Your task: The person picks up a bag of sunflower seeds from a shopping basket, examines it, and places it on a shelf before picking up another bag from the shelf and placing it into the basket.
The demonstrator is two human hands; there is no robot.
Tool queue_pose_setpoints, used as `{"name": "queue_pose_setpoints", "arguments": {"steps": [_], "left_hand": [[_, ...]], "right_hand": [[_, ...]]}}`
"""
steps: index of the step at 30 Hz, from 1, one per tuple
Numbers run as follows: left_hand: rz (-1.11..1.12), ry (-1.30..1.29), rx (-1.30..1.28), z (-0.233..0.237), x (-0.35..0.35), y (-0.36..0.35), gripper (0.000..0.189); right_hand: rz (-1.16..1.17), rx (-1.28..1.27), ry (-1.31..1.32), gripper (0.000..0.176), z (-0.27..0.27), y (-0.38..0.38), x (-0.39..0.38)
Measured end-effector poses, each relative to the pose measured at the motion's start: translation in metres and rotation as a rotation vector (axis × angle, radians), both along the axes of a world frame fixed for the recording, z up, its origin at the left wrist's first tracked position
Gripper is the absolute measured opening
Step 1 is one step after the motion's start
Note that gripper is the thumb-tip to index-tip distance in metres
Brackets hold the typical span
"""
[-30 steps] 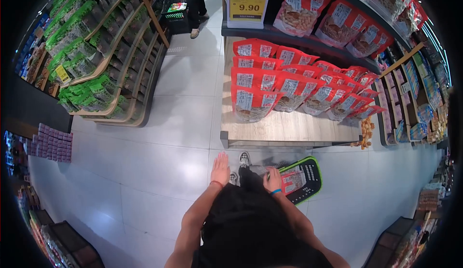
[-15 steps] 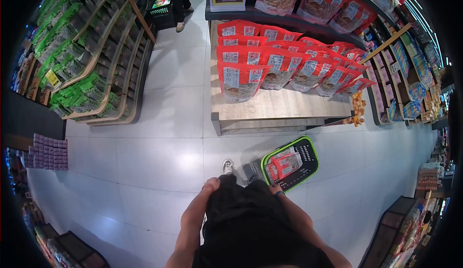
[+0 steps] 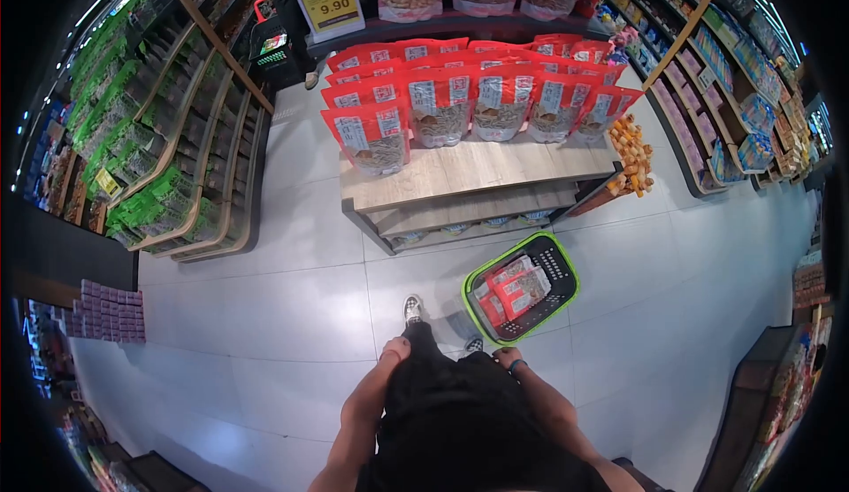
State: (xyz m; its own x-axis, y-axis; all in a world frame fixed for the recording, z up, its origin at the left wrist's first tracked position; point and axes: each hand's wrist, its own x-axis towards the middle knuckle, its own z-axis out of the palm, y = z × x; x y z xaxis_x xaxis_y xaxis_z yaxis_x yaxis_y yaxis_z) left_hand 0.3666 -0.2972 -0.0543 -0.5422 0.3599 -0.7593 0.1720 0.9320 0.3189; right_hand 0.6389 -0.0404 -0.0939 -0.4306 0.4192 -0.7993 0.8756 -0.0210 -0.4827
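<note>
My left hand (image 3: 397, 348) hangs beside my dark trouser leg with its fingers curled, and nothing shows in it. Low at my other side is my right hand (image 3: 507, 357), with a dark band at the wrist. Its fingers look curled, but whatever they hold, if anything, is hidden. Just ahead of that hand is a black shopping basket (image 3: 560, 262) with a bright green rim. Red-and-clear snack bags (image 3: 522, 290) lie inside it. Beyond the basket, upright red snack pouches (image 3: 439, 107) stand in rows on a wooden display shelf (image 3: 478, 172).
A yellow price sign (image 3: 328, 1) reading 9.90 stands above the display. Shelves of green packages (image 3: 168, 200) line the left. An orange bunch (image 3: 630, 160) hangs at the display's right end. Another basket (image 3: 275, 54) is at the far left, near a person's foot (image 3: 311, 80).
My view has turned and tilted, shifting the display leftward. The basket appears more upright in view, and my second shoe shows more. Both hands stay low at my sides.
</note>
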Motion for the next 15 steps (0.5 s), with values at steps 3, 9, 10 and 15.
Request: {"name": "queue_pose_setpoints", "arguments": {"steps": [3,9,10,15], "left_hand": [[-0.067,-0.002,-0.018,-0.015,0.043,0.013,0.033],[-0.115,0.03,-0.036,-0.004,0.089,0.017,0.037],[-0.119,-0.017,0.0,-0.003,0.092,0.015,0.037],[-0.205,-0.059,-0.042,0.001,0.11,0.029,0.035]], "right_hand": [[-0.069,0.018,0.066,0.033,-0.009,0.005,0.053],[-0.27,-0.094,-0.067,0.029,0.01,-0.002,0.14],[-0.302,-0.111,-0.07,0.027,0.007,-0.007,0.158],[-0.388,-0.165,-0.174,0.027,0.015,-0.018,0.189]]}}
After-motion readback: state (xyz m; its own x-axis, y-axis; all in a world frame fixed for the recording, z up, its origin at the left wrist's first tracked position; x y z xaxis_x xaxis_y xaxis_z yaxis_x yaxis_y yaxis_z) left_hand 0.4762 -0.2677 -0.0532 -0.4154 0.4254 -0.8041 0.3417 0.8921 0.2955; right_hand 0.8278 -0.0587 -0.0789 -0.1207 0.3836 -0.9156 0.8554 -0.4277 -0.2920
